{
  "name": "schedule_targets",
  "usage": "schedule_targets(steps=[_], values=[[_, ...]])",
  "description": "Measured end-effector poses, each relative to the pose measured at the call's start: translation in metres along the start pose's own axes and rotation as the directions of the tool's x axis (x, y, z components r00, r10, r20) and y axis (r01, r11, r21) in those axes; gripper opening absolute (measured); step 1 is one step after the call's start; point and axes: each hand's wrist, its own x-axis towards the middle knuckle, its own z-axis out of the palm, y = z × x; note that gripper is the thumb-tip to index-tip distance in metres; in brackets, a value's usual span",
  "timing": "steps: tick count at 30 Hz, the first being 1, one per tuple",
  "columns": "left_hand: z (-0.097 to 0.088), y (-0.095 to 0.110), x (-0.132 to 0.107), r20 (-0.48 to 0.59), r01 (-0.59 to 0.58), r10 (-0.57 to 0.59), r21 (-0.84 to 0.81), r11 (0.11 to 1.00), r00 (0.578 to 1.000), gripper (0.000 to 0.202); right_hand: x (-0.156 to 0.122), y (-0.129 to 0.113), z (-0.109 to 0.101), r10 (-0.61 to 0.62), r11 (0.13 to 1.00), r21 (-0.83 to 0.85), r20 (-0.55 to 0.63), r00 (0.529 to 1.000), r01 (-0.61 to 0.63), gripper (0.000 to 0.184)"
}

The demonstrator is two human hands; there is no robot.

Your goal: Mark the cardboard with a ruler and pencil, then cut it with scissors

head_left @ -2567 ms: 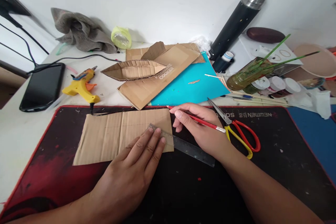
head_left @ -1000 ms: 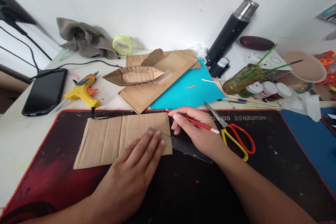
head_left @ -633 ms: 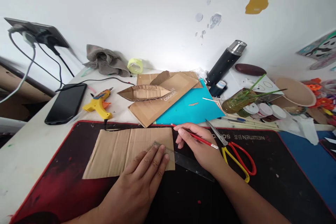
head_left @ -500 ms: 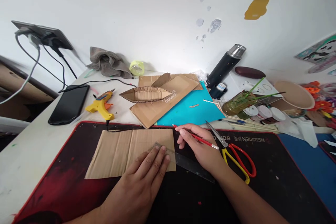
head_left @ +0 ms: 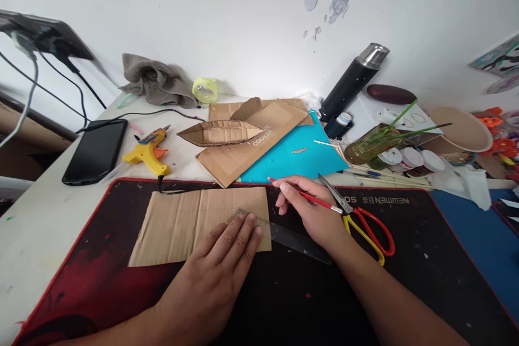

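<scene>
A piece of brown cardboard (head_left: 178, 224) with crease lines lies on the dark desk mat. Across its right part a clear ruler (head_left: 294, 240) runs at a slant, its far end out over the mat. My left hand (head_left: 221, 259) rests flat on the ruler and cardboard, fingers stretched out, hiding part of both. Above the mat, right of the cardboard, my right hand (head_left: 314, 208) is closed around a red pencil (head_left: 312, 197), its tip pointing left and clear of the cardboard. Scissors (head_left: 360, 221) with red and yellow handles lie beside my right wrist.
Behind the mat are a yellow glue gun (head_left: 148, 157), a black phone (head_left: 95, 151) and a boat-shaped cardboard piece (head_left: 221, 134). A blue sheet (head_left: 284, 157) lies under more cardboard. A black flask (head_left: 352, 81) and a jar of greenish liquid (head_left: 363, 148) stand at right.
The view has tilted slightly, so things at the back appear higher. Both hands keep nearly the same pose over the ruler and mat.
</scene>
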Motion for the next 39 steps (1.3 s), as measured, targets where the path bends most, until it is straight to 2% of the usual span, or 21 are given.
schedule_targets(steps=[7,20,39], values=[[-0.0007,-0.0007,0.0011,0.009,0.003,-0.002,-0.039,0.999,1.0,0.065,-0.0005,-0.0006,0.001,0.003,1.0,0.031,0.01,1.0,-0.004,0.041],[-0.0025,-0.0015,0.0001,0.036,0.002,0.0,-0.039,0.999,0.999,0.066,-0.0002,-0.0018,0.0,-0.01,1.0,-0.025,0.02,1.0,0.01,0.043],[-0.0018,-0.0009,0.0002,0.035,0.012,-0.01,-0.059,0.998,0.999,0.065,0.0005,0.0009,0.0001,-0.001,1.0,0.03,0.023,1.0,0.001,0.041]])
